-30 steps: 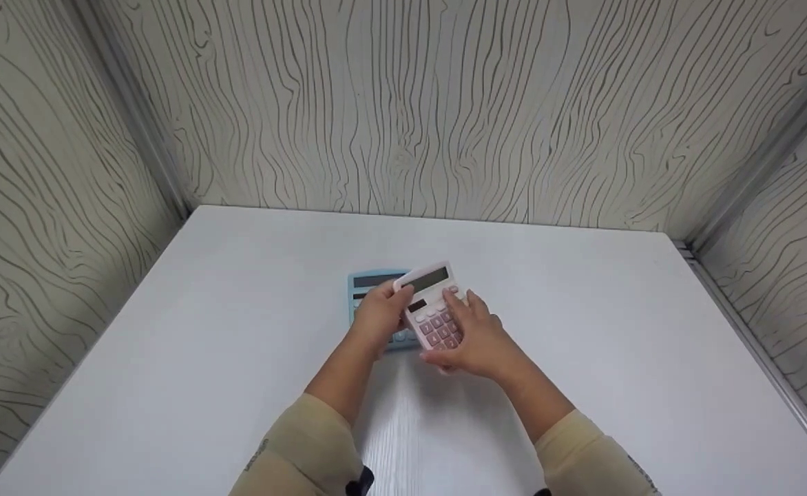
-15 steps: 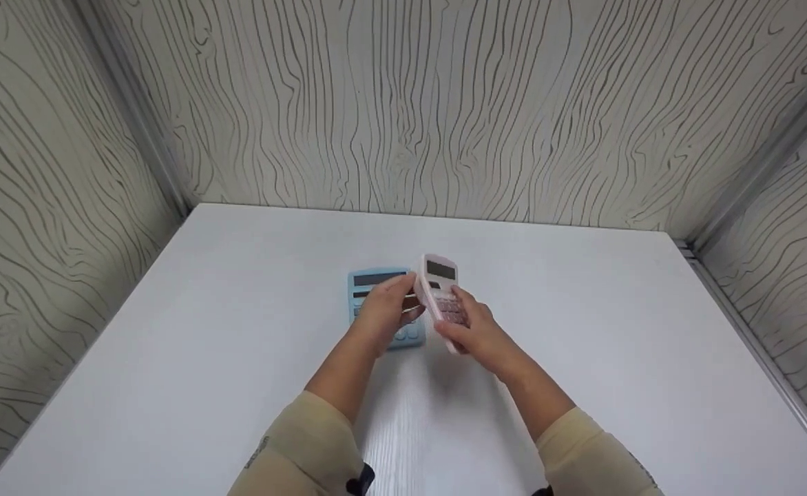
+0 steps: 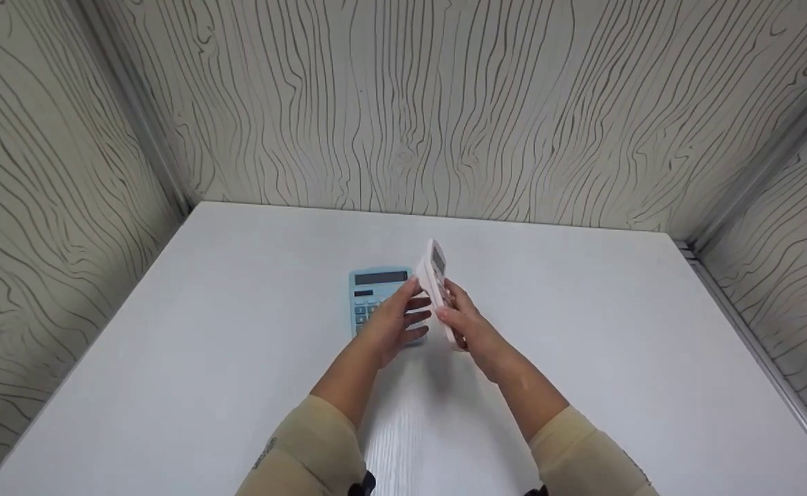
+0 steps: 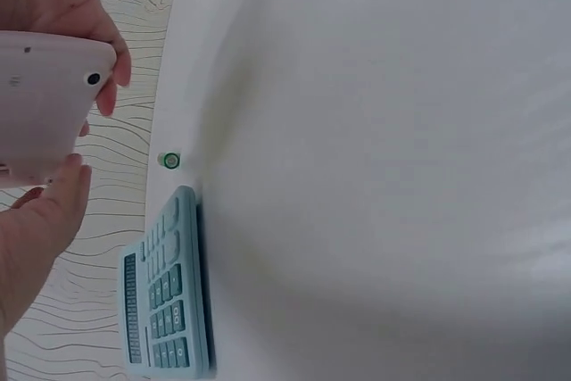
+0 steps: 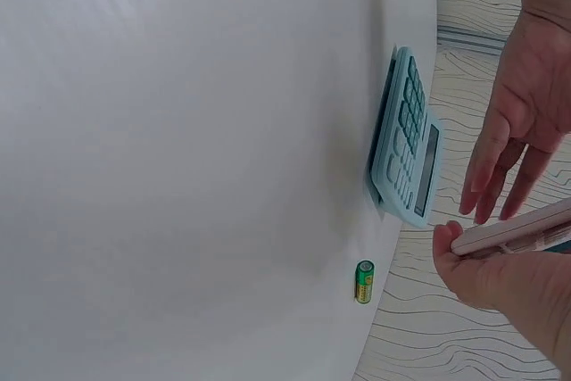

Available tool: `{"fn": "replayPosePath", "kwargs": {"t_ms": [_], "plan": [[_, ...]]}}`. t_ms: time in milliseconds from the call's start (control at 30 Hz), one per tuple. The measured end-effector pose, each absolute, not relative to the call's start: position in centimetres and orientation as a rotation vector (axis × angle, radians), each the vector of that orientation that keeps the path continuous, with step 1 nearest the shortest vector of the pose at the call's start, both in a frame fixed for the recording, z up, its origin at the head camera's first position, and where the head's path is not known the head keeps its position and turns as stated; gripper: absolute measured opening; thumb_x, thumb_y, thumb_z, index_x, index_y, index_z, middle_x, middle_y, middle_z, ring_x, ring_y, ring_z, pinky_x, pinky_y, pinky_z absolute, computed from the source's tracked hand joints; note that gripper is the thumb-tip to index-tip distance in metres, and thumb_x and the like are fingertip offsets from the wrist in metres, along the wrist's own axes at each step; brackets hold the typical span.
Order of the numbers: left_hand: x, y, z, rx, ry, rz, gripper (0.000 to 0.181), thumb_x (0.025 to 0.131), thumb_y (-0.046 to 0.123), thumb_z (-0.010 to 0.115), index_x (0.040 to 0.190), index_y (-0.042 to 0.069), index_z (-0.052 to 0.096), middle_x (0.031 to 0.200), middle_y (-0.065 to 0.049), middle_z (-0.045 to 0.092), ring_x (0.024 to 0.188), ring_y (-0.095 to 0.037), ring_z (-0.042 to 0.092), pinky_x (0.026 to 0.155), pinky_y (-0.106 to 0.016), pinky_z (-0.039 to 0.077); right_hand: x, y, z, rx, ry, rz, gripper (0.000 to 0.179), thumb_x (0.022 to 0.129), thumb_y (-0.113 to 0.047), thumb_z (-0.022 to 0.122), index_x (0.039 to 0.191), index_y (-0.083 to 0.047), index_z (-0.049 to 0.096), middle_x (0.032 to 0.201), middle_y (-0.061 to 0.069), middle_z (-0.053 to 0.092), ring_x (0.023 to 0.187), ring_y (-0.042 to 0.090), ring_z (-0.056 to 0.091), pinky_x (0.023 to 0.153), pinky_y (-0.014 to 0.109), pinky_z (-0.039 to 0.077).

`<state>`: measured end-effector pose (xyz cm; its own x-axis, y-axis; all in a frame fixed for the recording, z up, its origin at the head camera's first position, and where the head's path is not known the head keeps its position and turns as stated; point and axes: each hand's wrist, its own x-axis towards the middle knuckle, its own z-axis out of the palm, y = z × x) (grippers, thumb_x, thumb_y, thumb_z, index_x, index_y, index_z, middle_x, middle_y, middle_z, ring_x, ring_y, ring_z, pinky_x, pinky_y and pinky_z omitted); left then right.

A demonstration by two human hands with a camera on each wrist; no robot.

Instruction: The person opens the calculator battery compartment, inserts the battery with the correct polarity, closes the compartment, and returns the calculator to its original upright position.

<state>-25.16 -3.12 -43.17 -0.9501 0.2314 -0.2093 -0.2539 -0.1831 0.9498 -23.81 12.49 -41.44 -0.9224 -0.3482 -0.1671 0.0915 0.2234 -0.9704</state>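
At the far left, the wall panel (image 3: 32, 241) bore dark, wavy wood-grain lines on a pale ground. A tan sleeve (image 3: 307, 448) with small lettering covered the person's left forearm. The blue calculator (image 3: 365, 303), a rounded plastic slab with raised keys and a dark screen strip, lay face up on the smooth white table (image 3: 238, 296). Over it, the left hand (image 3: 386, 327) was open, most fingers straight and spread, touching the back of the pink calculator (image 3: 433, 281) near its upper end. That pale plastic body stood steeply tilted between the two hands, above the table; its back was smooth, with a round dark spot near a corner. A green cylindrical battery (image 5: 364, 282) lay near the blue calculator. The right hand (image 3: 476, 334) gripped the pink calculator's lower part, below another tan sleeve's (image 3: 589, 451) cuff.
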Motion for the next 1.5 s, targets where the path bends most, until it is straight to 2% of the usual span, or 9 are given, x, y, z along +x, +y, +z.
{"fn": "replayPosePath", "kwargs": {"t_ms": [100, 233, 433, 567, 800, 900, 1033, 1233, 1500], "plan": [[-25.0, -3.1, -43.4, -0.001, 1.76, 2.149, 0.089, 0.073, 0.078, 0.041, 0.14, 0.019, 0.037, 0.134, -0.01, 0.047, 0.127, -0.031, 0.04, 0.098, -0.055, 0.033, -23.7, 12.4, -41.2, -0.285, 2.102, -1.765, 0.068, 0.085, -0.045, 0.042, 0.146, -0.03, 0.014, 0.149, 0.011, 0.016, 0.12, 0.036, 0.028, 0.082, 0.039, 0.033], [-25.0, -3.1, -43.4, 0.027, 1.657, 2.154, 0.091, 0.072, 0.08, 0.039, 0.142, 0.022, 0.031, 0.131, -0.011, 0.047, 0.125, -0.035, 0.04, 0.094, -0.064, 0.03, -23.4, 12.0, -41.0, -0.359, 2.03, -1.792, 0.067, 0.086, -0.044, 0.039, 0.145, -0.03, 0.013, 0.151, 0.009, 0.011, 0.123, 0.037, 0.027, 0.09, 0.045, 0.031], [-25.0, -2.8, -43.5, 0.056, 1.522, 2.242, 0.085, 0.076, 0.074, 0.042, 0.142, 0.021, 0.029, 0.128, -0.014, 0.045, 0.117, -0.032, 0.047, 0.095, -0.057, 0.036, -23.3, 11.6, -41.2, -0.377, 1.998, -1.824, 0.068, 0.085, -0.044, 0.04, 0.146, -0.03, 0.013, 0.152, 0.008, 0.001, 0.131, 0.037, 0.018, 0.1, 0.055, 0.024], [-25.0, -2.7, -43.4, 0.004, 1.524, 2.264, 0.088, 0.073, 0.075, 0.047, 0.141, 0.02, 0.03, 0.13, -0.016, 0.043, 0.117, -0.03, 0.047, 0.091, -0.053, 0.042, -23.2, 11.6, -41.4, -0.399, 1.993, -1.83, 0.069, 0.086, -0.043, 0.041, 0.146, -0.029, 0.011, 0.152, 0.008, -0.004, 0.133, 0.037, 0.013, 0.104, 0.06, 0.017], [-25.0, -2.7, -43.2, -0.111, 1.694, 2.202, 0.094, 0.069, 0.078, 0.047, 0.14, 0.018, 0.031, 0.131, -0.017, 0.043, 0.118, -0.031, 0.047, 0.083, -0.052, 0.048, -23.3, 11.5, -41.6, -0.418, 2.028, -1.805, 0.068, 0.088, -0.042, 0.037, 0.147, -0.024, 0.01, 0.151, 0.012, 0.009, 0.134, 0.036, 0.017, 0.105, 0.059, 0.017], [-25.0, -2.8, -43.3, -0.12, 1.775, 2.173, 0.093, 0.07, 0.078, 0.046, 0.14, 0.018, 0.03, 0.134, -0.017, 0.041, 0.12, -0.033, 0.045, 0.083, -0.052, 0.047, -23.4, 11.6, -41.6, -0.436, 2.087, -1.809, 0.065, 0.09, -0.038, 0.035, 0.147, -0.018, 0.013, 0.151, 0.013, 0.013, 0.135, 0.035, 0.018, 0.106, 0.057, 0.017], [-25.0, -2.8, -43.3, -0.182, 1.867, 2.12, 0.096, 0.068, 0.077, 0.052, 0.141, 0.018, 0.029, 0.138, -0.015, 0.039, 0.122, -0.035, 0.043, 0.084, -0.051, 0.048, -23.5, 11.7, -41.5, -0.439, 2.15, -1.868, 0.058, 0.093, -0.029, 0.033, 0.146, -0.01, 0.018, 0.149, 0.012, 0.019, 0.135, 0.032, 0.02, 0.107, 0.055, 0.015], [-25.0, -2.7, -43.4, -0.268, 2.01, 2.024, 0.094, 0.071, 0.069, 0.057, 0.143, 0.016, 0.027, 0.139, -0.013, 0.039, 0.123, -0.034, 0.042, 0.085, -0.047, 0.048, -23.8, 12.2, -41.5, -0.266, 2.283, -1.884, 0.047, 0.093, -0.023, 0.035, 0.139, -0.013, 0.034, 0.134, 0.01, 0.044, 0.119, 0.03, 0.044, 0.098, 0.053, 0.034], [-25.2, -3.1, -43.4, -0.284, 2.129, 1.903, 0.064, 0.085, 0.05, 0.056, 0.137, 0.017, 0.04, 0.133, -0.008, 0.048, 0.119, -0.029, 0.048, 0.081, -0.041, 0.051, -24.7, 13.2, -42.1, -0.034, 2.417, -1.877, 0.038, 0.091, -0.023, 0.052, 0.128, -0.012, 0.049, 0.112, 0.009, 0.06, 0.097, 0.023, 0.058, 0.083, 0.04, 0.049]]}}
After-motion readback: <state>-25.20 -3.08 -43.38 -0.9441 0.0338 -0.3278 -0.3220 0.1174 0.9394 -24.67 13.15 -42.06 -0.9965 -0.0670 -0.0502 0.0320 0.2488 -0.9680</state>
